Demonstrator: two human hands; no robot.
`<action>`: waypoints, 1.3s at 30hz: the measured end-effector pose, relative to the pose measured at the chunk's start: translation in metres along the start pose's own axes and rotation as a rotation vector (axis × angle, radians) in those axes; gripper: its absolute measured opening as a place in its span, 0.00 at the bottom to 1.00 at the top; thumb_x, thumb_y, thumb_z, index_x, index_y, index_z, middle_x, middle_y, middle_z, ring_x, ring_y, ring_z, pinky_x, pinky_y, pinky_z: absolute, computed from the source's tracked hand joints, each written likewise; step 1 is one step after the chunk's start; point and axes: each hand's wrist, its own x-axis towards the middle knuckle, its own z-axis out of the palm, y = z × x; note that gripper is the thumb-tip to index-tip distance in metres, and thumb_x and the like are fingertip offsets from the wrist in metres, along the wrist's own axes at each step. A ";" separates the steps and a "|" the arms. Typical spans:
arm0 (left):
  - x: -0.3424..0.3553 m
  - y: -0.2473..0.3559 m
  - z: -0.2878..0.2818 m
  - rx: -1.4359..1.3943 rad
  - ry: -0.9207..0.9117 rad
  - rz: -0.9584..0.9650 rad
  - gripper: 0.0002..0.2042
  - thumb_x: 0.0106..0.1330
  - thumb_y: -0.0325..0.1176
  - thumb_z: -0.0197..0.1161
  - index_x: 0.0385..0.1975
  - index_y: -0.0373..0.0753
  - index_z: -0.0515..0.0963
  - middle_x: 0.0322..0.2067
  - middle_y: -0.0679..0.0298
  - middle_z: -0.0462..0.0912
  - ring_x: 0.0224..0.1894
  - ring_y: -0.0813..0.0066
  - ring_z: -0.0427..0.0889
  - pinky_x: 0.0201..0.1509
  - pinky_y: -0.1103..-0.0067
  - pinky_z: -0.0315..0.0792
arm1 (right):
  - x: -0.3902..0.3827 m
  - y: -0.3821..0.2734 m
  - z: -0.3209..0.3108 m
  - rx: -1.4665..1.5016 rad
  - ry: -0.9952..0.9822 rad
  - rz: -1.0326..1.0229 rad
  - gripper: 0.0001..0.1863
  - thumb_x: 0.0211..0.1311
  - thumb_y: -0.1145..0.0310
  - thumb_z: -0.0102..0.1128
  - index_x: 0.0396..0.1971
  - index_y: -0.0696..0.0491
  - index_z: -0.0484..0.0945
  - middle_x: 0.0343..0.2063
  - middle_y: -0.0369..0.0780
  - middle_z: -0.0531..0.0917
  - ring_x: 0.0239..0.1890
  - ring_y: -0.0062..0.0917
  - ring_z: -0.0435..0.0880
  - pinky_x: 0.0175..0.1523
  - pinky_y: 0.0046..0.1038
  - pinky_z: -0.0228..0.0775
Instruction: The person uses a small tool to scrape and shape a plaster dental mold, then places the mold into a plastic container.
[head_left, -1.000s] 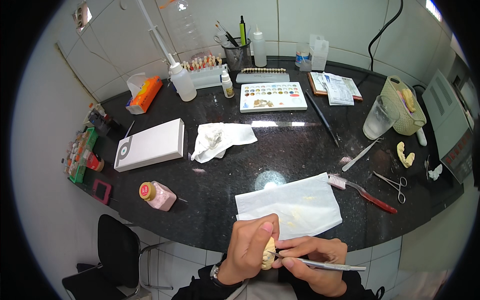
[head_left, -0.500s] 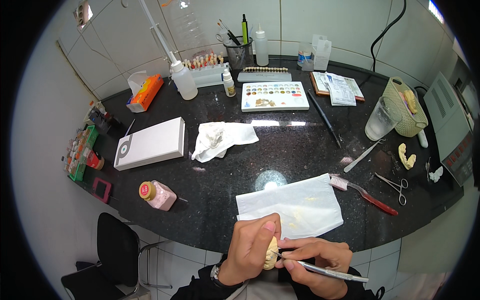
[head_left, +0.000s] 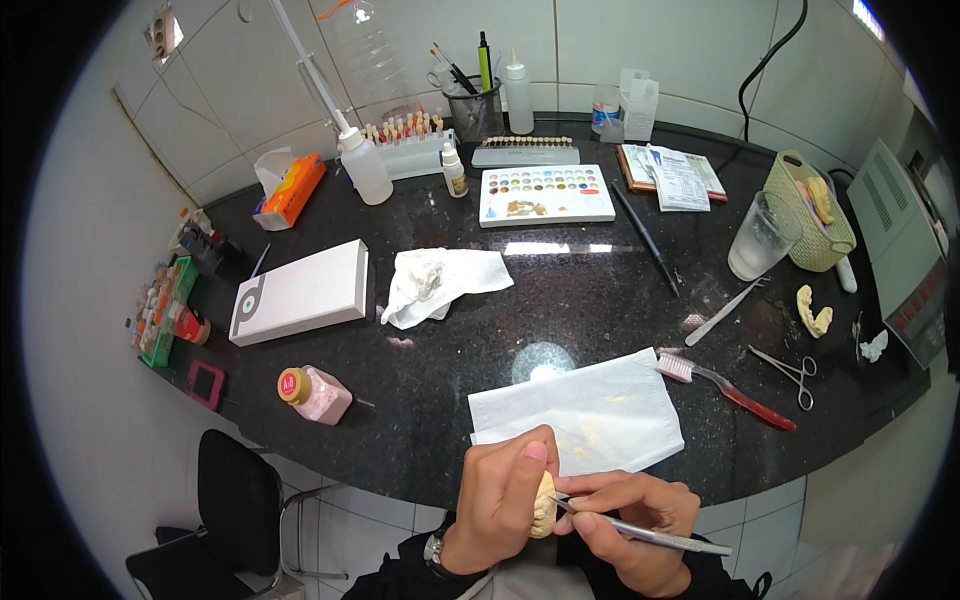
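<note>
Close to my body, my left hand (head_left: 510, 495) is closed around a pale yellow dental cast (head_left: 544, 508), its thumb on top. Fingers cover much of the cast, leaving a row of teeth in sight. My right hand (head_left: 640, 525) pinches a slim silver scalpel (head_left: 665, 538) like a pen. The scalpel's thin tip meets the cast, and the right fingertips rest close beside it. Just beyond both hands, a white paper sheet (head_left: 560, 400) lies on the black counter (head_left: 430, 400), with yellowish shavings scattered on it.
Right of the sheet lie a red-handled toothbrush (head_left: 735, 390), scissor-like forceps (head_left: 797, 375), tweezers (head_left: 722, 318) and another cast piece (head_left: 814, 312). A glass (head_left: 762, 238) stands by a basket (head_left: 820, 235). Leftward are a pink-filled bottle (head_left: 322, 397), a white box (head_left: 302, 292) and crumpled tissue (head_left: 425, 280).
The scalpel's tip has shifted very slightly on the cast, and its handle end has risen a little. My left hand keeps the same hold.
</note>
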 end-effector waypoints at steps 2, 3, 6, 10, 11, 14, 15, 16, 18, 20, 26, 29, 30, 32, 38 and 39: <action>0.000 -0.001 0.001 -0.002 0.003 0.006 0.22 0.67 0.42 0.40 0.13 0.35 0.67 0.10 0.66 0.68 0.13 0.81 0.65 0.18 0.82 0.55 | -0.001 -0.002 -0.001 -0.025 -0.006 -0.013 0.04 0.56 0.79 0.60 0.31 0.64 0.78 0.40 0.51 0.81 0.37 0.26 0.82 0.45 0.24 0.74; 0.000 -0.002 0.001 -0.009 0.007 0.004 0.22 0.67 0.42 0.41 0.13 0.35 0.67 0.10 0.65 0.68 0.13 0.81 0.65 0.18 0.82 0.55 | -0.001 -0.002 -0.002 -0.037 -0.010 -0.020 0.04 0.56 0.79 0.60 0.31 0.64 0.78 0.40 0.51 0.81 0.37 0.26 0.82 0.44 0.24 0.74; 0.000 0.000 0.001 -0.014 0.017 0.000 0.22 0.67 0.42 0.41 0.13 0.34 0.68 0.10 0.65 0.68 0.13 0.81 0.65 0.18 0.82 0.55 | 0.000 0.000 -0.002 -0.169 -0.038 -0.116 0.04 0.56 0.79 0.60 0.31 0.64 0.78 0.40 0.52 0.81 0.36 0.26 0.83 0.43 0.25 0.75; -0.001 0.000 0.002 0.013 0.064 0.034 0.22 0.67 0.41 0.41 0.13 0.34 0.68 0.10 0.66 0.68 0.13 0.81 0.65 0.18 0.82 0.55 | 0.002 -0.004 -0.001 -0.217 -0.048 -0.153 0.03 0.56 0.80 0.59 0.30 0.64 0.77 0.39 0.52 0.82 0.37 0.26 0.82 0.43 0.25 0.75; -0.002 -0.001 0.003 0.025 0.089 0.050 0.23 0.68 0.41 0.40 0.13 0.34 0.68 0.11 0.66 0.68 0.13 0.81 0.65 0.18 0.81 0.55 | 0.002 -0.003 -0.001 -0.218 -0.047 -0.160 0.03 0.56 0.80 0.59 0.30 0.64 0.77 0.39 0.52 0.82 0.37 0.26 0.82 0.43 0.25 0.75; -0.003 -0.002 0.006 0.049 0.150 0.091 0.23 0.69 0.42 0.39 0.14 0.35 0.68 0.11 0.66 0.68 0.14 0.81 0.65 0.18 0.81 0.55 | 0.003 -0.003 0.000 -0.229 -0.042 -0.188 0.03 0.56 0.80 0.59 0.30 0.64 0.77 0.39 0.52 0.82 0.37 0.26 0.82 0.43 0.24 0.75; -0.003 -0.002 0.007 0.049 0.160 0.103 0.24 0.70 0.43 0.39 0.15 0.35 0.68 0.11 0.66 0.69 0.14 0.81 0.65 0.18 0.82 0.55 | 0.003 -0.003 0.000 -0.233 -0.040 -0.199 0.03 0.56 0.80 0.59 0.30 0.64 0.77 0.39 0.53 0.81 0.37 0.26 0.82 0.43 0.24 0.75; -0.003 -0.002 0.007 0.049 0.169 0.116 0.24 0.70 0.43 0.39 0.15 0.35 0.68 0.12 0.65 0.69 0.14 0.81 0.65 0.18 0.82 0.55 | 0.003 -0.003 0.001 -0.238 -0.037 -0.209 0.04 0.56 0.80 0.59 0.30 0.65 0.77 0.39 0.53 0.81 0.37 0.25 0.82 0.43 0.24 0.75; -0.004 -0.002 0.007 0.038 0.170 0.114 0.24 0.71 0.44 0.39 0.16 0.35 0.67 0.12 0.65 0.69 0.14 0.82 0.66 0.19 0.82 0.55 | 0.002 -0.003 0.002 -0.247 -0.031 -0.230 0.04 0.56 0.79 0.59 0.30 0.65 0.77 0.39 0.53 0.81 0.36 0.25 0.82 0.42 0.23 0.74; -0.005 -0.003 0.007 0.030 0.172 0.115 0.24 0.71 0.45 0.39 0.16 0.35 0.67 0.12 0.65 0.70 0.14 0.82 0.66 0.19 0.83 0.56 | 0.002 -0.003 0.002 -0.257 -0.030 -0.240 0.05 0.57 0.79 0.59 0.30 0.65 0.77 0.40 0.54 0.81 0.36 0.25 0.82 0.42 0.23 0.74; -0.007 -0.004 0.007 0.052 0.193 0.121 0.24 0.71 0.45 0.41 0.16 0.35 0.67 0.12 0.65 0.71 0.15 0.83 0.67 0.19 0.83 0.57 | 0.001 -0.002 0.004 -0.272 -0.032 -0.241 0.05 0.57 0.79 0.59 0.31 0.65 0.77 0.40 0.54 0.81 0.36 0.26 0.82 0.42 0.23 0.74; -0.008 -0.006 0.007 0.051 0.204 0.119 0.24 0.71 0.46 0.42 0.16 0.35 0.67 0.12 0.65 0.71 0.15 0.83 0.67 0.19 0.83 0.57 | 0.001 -0.001 0.004 -0.280 -0.034 -0.251 0.05 0.57 0.79 0.59 0.31 0.65 0.77 0.41 0.55 0.80 0.37 0.27 0.82 0.43 0.23 0.74; -0.007 -0.006 0.007 0.051 0.206 0.119 0.24 0.70 0.46 0.42 0.16 0.35 0.67 0.12 0.65 0.71 0.15 0.83 0.67 0.19 0.84 0.57 | 0.001 0.000 0.005 -0.281 -0.033 -0.255 0.05 0.57 0.79 0.59 0.31 0.65 0.76 0.41 0.55 0.80 0.38 0.27 0.82 0.43 0.24 0.74; -0.008 -0.006 0.007 0.046 0.210 0.120 0.24 0.70 0.46 0.42 0.16 0.35 0.67 0.12 0.65 0.71 0.15 0.83 0.67 0.19 0.84 0.57 | 0.000 0.002 0.005 -0.256 -0.034 -0.262 0.05 0.58 0.79 0.58 0.31 0.65 0.77 0.41 0.55 0.80 0.38 0.27 0.82 0.43 0.24 0.74; -0.006 -0.005 0.007 0.011 0.201 0.110 0.24 0.71 0.46 0.40 0.16 0.35 0.67 0.12 0.64 0.71 0.13 0.82 0.66 0.18 0.83 0.56 | -0.003 0.010 0.007 0.205 0.031 0.047 0.06 0.58 0.76 0.59 0.32 0.64 0.77 0.42 0.52 0.78 0.36 0.25 0.81 0.43 0.24 0.74; -0.006 -0.005 0.007 0.009 0.197 0.110 0.25 0.71 0.46 0.39 0.16 0.35 0.67 0.12 0.64 0.71 0.13 0.82 0.66 0.18 0.83 0.56 | -0.003 0.010 0.008 0.218 0.035 0.053 0.06 0.58 0.76 0.59 0.32 0.64 0.77 0.42 0.52 0.78 0.36 0.25 0.81 0.44 0.24 0.74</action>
